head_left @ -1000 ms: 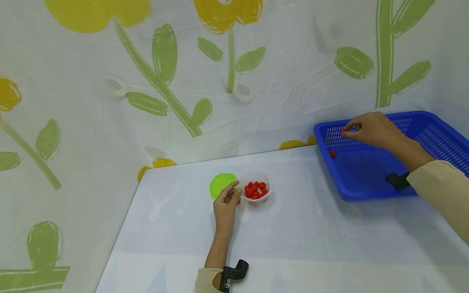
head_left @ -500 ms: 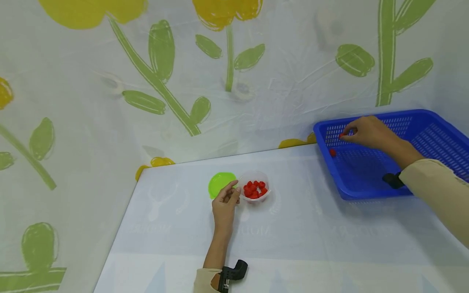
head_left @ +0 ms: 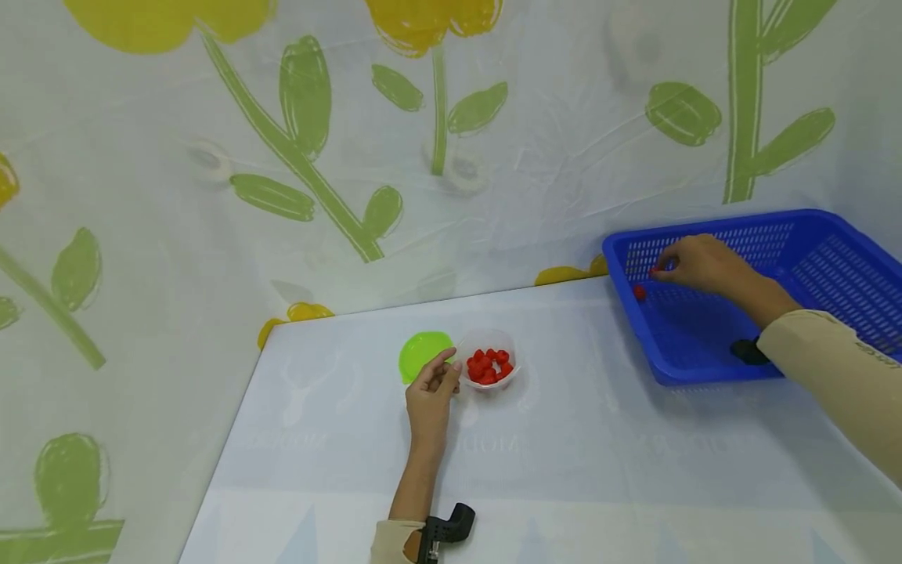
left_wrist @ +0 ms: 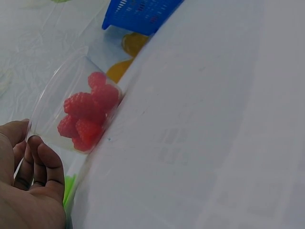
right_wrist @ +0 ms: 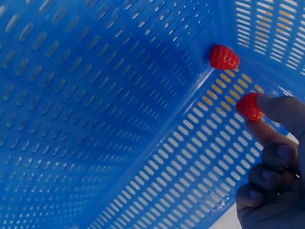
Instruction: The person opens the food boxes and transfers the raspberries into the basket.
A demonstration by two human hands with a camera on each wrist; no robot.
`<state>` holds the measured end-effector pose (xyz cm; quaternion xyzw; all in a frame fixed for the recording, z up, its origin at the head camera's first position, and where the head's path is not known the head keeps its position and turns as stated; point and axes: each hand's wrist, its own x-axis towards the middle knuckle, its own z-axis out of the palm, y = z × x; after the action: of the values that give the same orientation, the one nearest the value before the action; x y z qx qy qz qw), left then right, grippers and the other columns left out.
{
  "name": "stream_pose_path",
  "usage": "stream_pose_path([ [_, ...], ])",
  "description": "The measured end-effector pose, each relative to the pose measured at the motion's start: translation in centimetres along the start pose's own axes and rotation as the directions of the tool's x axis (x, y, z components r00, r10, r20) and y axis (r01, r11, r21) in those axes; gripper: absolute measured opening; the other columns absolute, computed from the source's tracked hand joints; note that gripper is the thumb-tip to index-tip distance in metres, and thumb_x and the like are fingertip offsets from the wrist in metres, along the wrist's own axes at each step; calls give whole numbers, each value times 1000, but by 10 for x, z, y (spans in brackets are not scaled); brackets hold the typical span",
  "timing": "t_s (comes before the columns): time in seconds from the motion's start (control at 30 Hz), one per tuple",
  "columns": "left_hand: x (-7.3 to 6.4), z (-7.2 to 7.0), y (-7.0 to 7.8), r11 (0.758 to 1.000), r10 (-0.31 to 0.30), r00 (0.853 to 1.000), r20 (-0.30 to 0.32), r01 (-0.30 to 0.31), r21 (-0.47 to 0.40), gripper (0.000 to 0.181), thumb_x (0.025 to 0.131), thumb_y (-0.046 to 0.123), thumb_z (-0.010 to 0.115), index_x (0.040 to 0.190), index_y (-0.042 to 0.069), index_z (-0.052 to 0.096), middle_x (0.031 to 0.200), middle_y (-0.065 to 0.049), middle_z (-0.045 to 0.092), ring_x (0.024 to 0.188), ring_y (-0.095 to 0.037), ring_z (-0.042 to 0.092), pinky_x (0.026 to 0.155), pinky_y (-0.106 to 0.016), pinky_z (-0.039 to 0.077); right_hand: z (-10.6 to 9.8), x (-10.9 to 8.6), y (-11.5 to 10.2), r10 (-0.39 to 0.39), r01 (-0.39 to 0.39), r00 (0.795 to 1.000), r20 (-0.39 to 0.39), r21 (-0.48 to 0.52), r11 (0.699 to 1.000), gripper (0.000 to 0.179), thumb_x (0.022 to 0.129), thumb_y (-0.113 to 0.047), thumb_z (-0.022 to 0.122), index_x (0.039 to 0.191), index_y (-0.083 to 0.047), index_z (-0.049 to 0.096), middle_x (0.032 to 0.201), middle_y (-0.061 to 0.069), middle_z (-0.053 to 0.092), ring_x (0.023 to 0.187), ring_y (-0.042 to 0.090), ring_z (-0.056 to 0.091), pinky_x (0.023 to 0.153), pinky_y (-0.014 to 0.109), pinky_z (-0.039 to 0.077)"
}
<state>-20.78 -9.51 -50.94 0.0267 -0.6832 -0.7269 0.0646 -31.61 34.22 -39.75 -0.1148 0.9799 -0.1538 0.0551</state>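
My right hand is inside the blue basket and pinches a red raspberry between thumb and forefinger, over the slotted bottom. The other fingers curl into the palm. A second raspberry lies in the basket's corner, a short way from the held one. On the table, a clear plastic bowl contains several raspberries. My left hand holds that bowl's near-left rim at the fingertips, as the left wrist view shows. Partly behind the left fingers lies a bright green lid.
The blue basket stands at the right of the white table, its raised rim around the right hand. A flower-printed curtain hangs along the table's back edge and left side.
My right hand has lowered slightly into the basket with its raspberry, toward the one lying there. The left hand keeps its place at the bowl; the head view shifts a little.
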Motion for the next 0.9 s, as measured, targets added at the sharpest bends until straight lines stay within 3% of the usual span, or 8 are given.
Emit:
stream_pose_path([
  [0.3,1,-3,3,1000,-4,1000,8,4,10,37,94,25,72,128,10,69,96,-8,62,79,-19,57,70,-25,49,6,6,5,-57,57,998,7,-23,998,19,88,-14,74,95,4,75,94,20,71,88,39,66,75,56,52],
  [0.6,-9,2,31,999,-29,999,24,29,13,35,95,17,71,127,3,67,94,-8,61,78,-18,57,72,-25,50,12,8,7,-53,56,997,60,-49,997,19,86,-14,75,93,4,75,91,19,71,84,38,67,73,55,53],
  [0.9,-7,4,29,999,-30,999,29,29,25,37,96,18,70,129,1,66,95,-7,60,79,-18,57,73,-26,51,15,9,8,-65,68,995,73,-50,996,19,84,-13,77,91,5,75,91,20,71,88,41,67,77,56,53],
])
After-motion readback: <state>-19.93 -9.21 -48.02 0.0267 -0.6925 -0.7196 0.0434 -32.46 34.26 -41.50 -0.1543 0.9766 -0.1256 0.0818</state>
